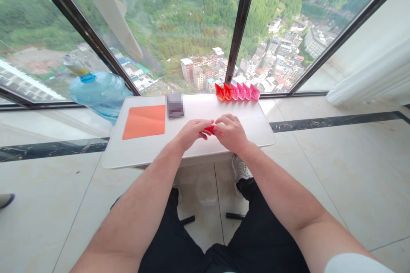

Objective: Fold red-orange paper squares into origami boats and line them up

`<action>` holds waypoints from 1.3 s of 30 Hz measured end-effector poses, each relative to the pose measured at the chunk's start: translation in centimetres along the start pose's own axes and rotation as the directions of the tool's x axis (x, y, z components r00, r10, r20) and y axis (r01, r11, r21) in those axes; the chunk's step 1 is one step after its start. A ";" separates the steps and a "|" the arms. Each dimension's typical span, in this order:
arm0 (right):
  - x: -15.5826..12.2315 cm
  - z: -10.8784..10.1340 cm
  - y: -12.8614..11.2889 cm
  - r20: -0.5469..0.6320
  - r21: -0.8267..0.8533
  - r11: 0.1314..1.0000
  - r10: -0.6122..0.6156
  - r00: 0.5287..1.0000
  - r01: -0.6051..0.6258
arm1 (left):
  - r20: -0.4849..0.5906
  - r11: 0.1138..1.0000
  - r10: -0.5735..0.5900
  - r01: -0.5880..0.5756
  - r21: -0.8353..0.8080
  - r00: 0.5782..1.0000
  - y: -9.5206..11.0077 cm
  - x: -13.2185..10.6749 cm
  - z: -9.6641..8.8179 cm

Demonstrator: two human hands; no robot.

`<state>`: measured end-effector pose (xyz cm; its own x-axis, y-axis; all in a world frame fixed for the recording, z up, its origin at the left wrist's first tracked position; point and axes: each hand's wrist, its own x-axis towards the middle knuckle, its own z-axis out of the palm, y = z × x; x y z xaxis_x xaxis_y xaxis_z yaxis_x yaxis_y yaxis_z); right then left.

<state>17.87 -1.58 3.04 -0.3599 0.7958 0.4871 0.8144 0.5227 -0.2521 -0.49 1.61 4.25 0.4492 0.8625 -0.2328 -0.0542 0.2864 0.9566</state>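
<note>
Likely high-rise home: tall black-framed window (pixel 241 21) overlooking hillside town (pixel 285 57), white curtain (pixel 371 70), polished floor tiles (pixel 349 158), water-cooler bottle (pixel 99 93), small tabletop (pixel 144 151).

The sheet (pixel 144 123) lies on the table (pixel 201 107), left of the folded papers (pixel 237 92) (bottle (pixel 99 94) farther left).

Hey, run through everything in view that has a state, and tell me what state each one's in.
Left hand: fingers closed on red paper
Right hand: fingers closed on the same paper
Red paper: folded, held between both hands
Orange paper sheet: spread out on the table
Orange-red folded papers: two, open-topped, in a row
Pink folded papers: four, continuing that row
Dark item: pixelated, state unclear
</note>
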 end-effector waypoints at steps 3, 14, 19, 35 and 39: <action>-0.1 0.1 -0.2 -0.015 0.064 0.974 0.219 0.976 -0.217 | -0.086 0.994 0.059 -0.066 -0.082 0.995 0.0 0.1 0.4; -0.4 0.3 -1.6 0.073 -0.029 0.935 0.355 0.932 -0.353 | -0.379 0.968 0.247 -0.205 0.146 0.892 -1.8 0.9 1.8; -0.5 0.4 -1.9 0.101 -0.077 0.966 0.255 0.962 -0.248 | -0.373 0.949 0.272 -0.183 0.258 0.887 -2.6 1.2 1.3; -0.5 0.5 -2.2 0.133 -0.128 0.985 0.129 0.983 -0.112 | -0.406 0.937 0.283 -0.160 0.310 0.869 -2.4 1.1 1.0; -0.5 0.6 -2.2 0.122 -0.111 0.977 0.195 0.973 -0.182 | -0.401 0.936 0.277 -0.152 0.317 0.873 -2.4 1.2 1.1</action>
<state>16.00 -2.91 2.89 -0.2468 0.9139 0.3224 0.9116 0.3318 -0.2426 1.16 1.45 1.86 0.0200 0.9998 -0.0085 0.1638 0.0051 0.9865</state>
